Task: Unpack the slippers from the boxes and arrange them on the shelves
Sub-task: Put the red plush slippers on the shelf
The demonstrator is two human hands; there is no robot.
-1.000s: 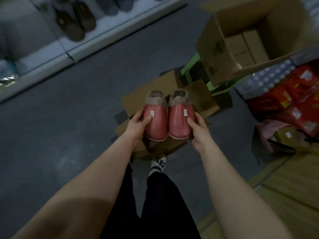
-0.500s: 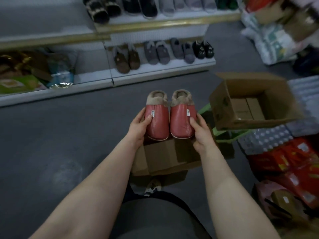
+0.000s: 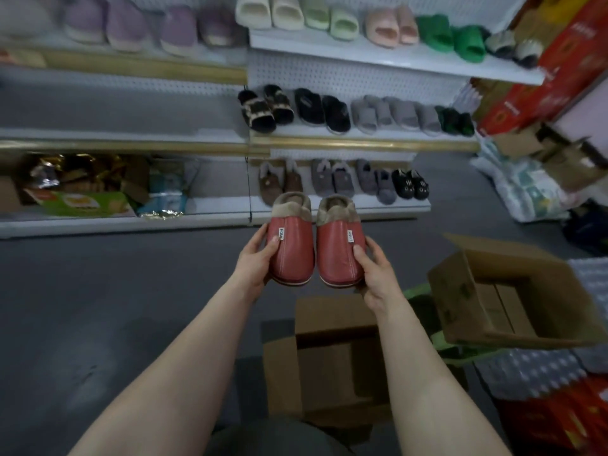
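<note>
Step in hand, as I judge it: carry the pair to the shelves and set it down. Left hand [image 3: 255, 260] has its grip closed on the left slipper [image 3: 291, 250], thumb on the upper, fingers hidden under the sole. Right hand [image 3: 378, 273] grips the right slipper [image 3: 340, 250] the same way. Both slippers are held in the air side by side, a thin gap between them, toes toward the person, collars away.

To do it well: keep the two level and paired, soles flat, and aim past the grip at the bottom shelf [image 3: 362, 210], where a row of dark and grey slippers already stands. Free space looks tight there, so pick the gap before lowering; nudging neighbours is the risk.

Looks: red smooth uppers, likely faux leather, tan fuzzy collars, pale sole edge, small white tag on each. Open cardboard boxes [image 3: 493, 301] sit below and right of the grip.
</note>
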